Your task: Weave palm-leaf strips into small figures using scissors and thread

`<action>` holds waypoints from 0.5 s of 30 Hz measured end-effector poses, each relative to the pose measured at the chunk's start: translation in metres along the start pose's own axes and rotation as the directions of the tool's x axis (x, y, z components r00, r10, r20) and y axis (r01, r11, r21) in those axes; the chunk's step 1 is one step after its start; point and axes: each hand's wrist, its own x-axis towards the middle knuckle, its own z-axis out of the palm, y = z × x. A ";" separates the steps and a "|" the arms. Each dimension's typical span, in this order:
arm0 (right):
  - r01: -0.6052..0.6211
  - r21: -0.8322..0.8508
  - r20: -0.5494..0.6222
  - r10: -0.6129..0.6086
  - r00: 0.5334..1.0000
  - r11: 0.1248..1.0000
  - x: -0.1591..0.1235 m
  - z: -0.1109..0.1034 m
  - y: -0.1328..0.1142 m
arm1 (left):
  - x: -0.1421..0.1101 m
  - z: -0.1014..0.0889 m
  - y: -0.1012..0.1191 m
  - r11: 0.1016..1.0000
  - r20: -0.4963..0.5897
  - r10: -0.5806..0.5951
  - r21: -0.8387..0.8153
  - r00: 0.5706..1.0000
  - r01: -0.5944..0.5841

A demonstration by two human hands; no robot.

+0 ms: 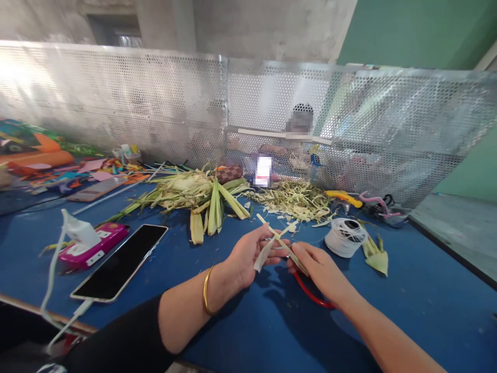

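My left hand and my right hand meet over the blue table, both pinched on a pale green leaf strip that crosses between them. A second pale strip hangs down from the left fingers. A gold bangle circles my left wrist, and the sleeve above it is black. Under my right hand lies a red curved handle, possibly scissors; whether the hand holds it is hidden.
A pile of green leaves and shredded scraps lie behind the hands. A white thread spool stands to the right. A phone on a cable and a pink box lie left. Perforated metal screen behind.
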 end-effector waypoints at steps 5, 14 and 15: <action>0.043 -0.079 -0.061 -0.047 0.997 0.996 -0.005 0.001 -0.009 | 0.002 -0.001 -0.002 0.990 -0.068 0.109 0.092 0.992 -0.103; 0.120 0.294 -0.406 0.010 0.914 0.948 -0.003 -0.008 -0.019 | 0.002 -0.001 -0.002 0.998 -0.020 0.048 0.048 0.999 -0.047; 0.150 0.376 -0.434 0.031 0.901 0.915 -0.002 -0.007 -0.018 | 0.003 -0.001 -0.002 0.998 -0.017 0.048 0.040 0.999 -0.048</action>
